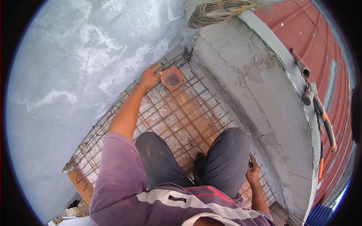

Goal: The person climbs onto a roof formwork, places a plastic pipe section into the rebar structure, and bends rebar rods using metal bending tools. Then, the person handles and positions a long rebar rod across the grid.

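My left hand reaches far forward to the rebar mesh, at the foot of the grey wall. Its fingers close around a bar end there, though the fingertips are slightly blurred. Right beside this hand an orange, round, hollow pipe-like piece stands in the mesh, with grey material visible inside. My right hand is low beside my right knee, above the mesh. Its fingers are curled about a small dark object, mostly hidden, whose kind I cannot make out.
A smooth grey wall rises on the left, and a rough cement ledge on the right. A wire bundle lies at the ledge's far end. A metal pipe and a hammer rest beside the red roof sheet.
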